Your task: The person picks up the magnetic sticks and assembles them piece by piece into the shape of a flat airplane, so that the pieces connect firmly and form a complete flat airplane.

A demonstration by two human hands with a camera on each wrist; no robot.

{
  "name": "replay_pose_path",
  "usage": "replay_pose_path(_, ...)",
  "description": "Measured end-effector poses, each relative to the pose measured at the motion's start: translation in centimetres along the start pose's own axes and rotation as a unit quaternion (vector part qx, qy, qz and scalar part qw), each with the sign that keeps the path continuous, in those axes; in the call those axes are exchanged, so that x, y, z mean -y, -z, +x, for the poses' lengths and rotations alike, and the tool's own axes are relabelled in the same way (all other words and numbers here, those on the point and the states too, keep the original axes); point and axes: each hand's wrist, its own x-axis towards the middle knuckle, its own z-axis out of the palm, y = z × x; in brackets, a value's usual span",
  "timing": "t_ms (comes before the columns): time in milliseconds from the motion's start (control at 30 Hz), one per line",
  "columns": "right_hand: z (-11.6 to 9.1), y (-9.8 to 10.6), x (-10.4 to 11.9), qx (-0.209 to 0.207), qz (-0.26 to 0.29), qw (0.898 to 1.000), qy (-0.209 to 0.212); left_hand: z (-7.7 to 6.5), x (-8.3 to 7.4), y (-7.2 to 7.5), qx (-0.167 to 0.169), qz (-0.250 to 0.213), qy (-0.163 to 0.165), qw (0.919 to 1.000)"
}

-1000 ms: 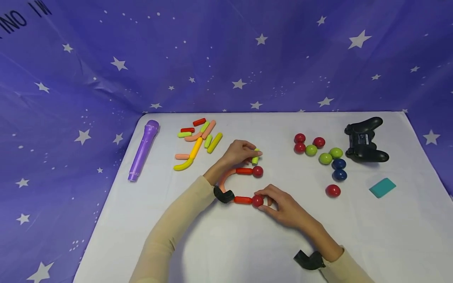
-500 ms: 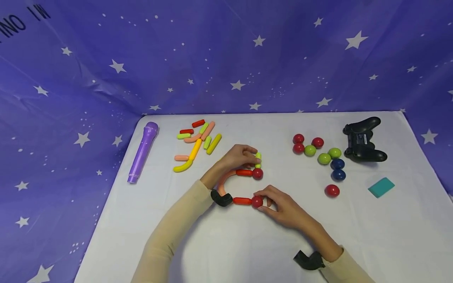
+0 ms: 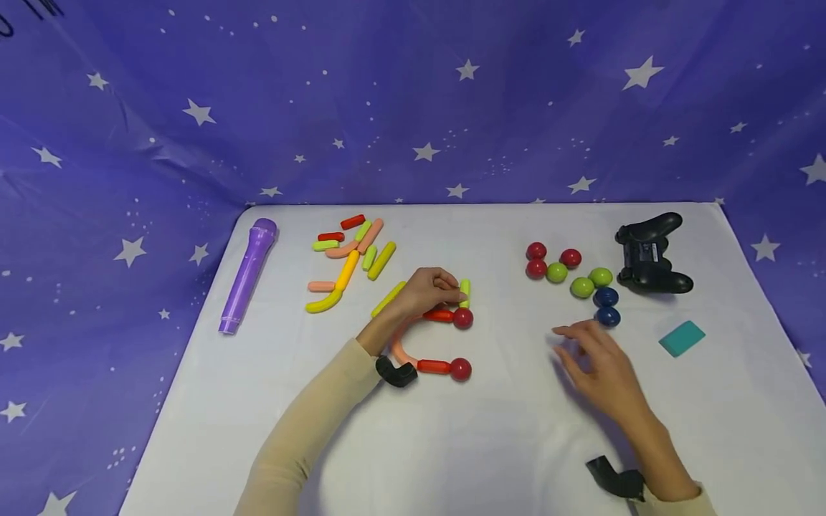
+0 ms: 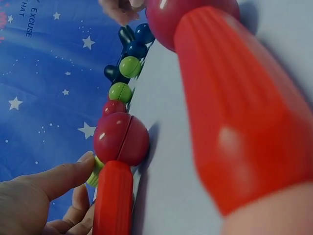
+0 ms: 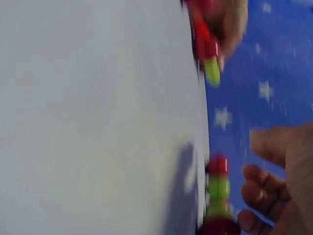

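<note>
My left hand [image 3: 427, 292] pinches a light green toy stick [image 3: 465, 294] between thumb and fingers, just above a red ball [image 3: 462, 318]. That ball caps a red stick [image 3: 440, 315]. A curved peach stick [image 3: 401, 351] links it to a lower red stick [image 3: 434, 367], capped by another red ball [image 3: 460, 370]; together they form a C. My left wrist partly covers the curve. In the left wrist view, the green stick [image 4: 95, 175] shows behind the ball [image 4: 120, 139]. My right hand [image 3: 603, 373] is over the table's right half, fingers loosely bent around nothing, near the blue balls [image 3: 607, 307].
Green balls [image 3: 582, 287] and red balls [image 3: 536, 259] lie at the right, beside a black game controller [image 3: 653, 254] and a teal block [image 3: 682, 338]. Several loose sticks [image 3: 347, 270] and a purple toy microphone [image 3: 248, 276] are at the left. A yellow stick [image 3: 389, 297] lies behind my left forearm.
My right hand has let go of the lower red ball and moved right, now covering the lone red ball there. My left hand stays on the green stick, brought down close to the upper red ball.
</note>
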Motion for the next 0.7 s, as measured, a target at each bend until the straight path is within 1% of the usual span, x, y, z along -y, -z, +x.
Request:
replay_pose_path(67, -0.6, 1.2, -1.2, -0.03, -0.03, 0.999, -0.03, -0.1, 0.2, -0.1, -0.003, 0.01, -0.015, 0.9998)
replay_pose_path(167, -1.3, 2.4, -2.3, -0.044, -0.05, 0.995, -0.079, -0.2, 0.3, -0.2, -0.004, 0.024, -0.035, 0.9991)
replay_pose_path(333, -2.0, 3.2, -3.2, -0.036, -0.055, 0.988, -0.14, -0.3, 0.7, -0.5, -0.007, 0.043, -0.055, 0.9975)
replay_pose_path(467, -2.5, 3.4, -3.6, -0.004, -0.052, 0.984, -0.172, -0.5, 0.9, -0.9, -0.017, 0.065, -0.08, 0.9945)
replay_pose_path(600, -2.2, 2.8, -3.3, 0.039, -0.031, 0.985, -0.163, -0.8, 1.0, -1.1, -0.027, 0.081, -0.102, 0.9911)
replay_pose_path(700, -0.9, 1.5, -2.5, 0.064, 0.003, 0.989, -0.132, -0.9, 1.2, -1.1, -0.031, 0.085, -0.109, 0.9899)
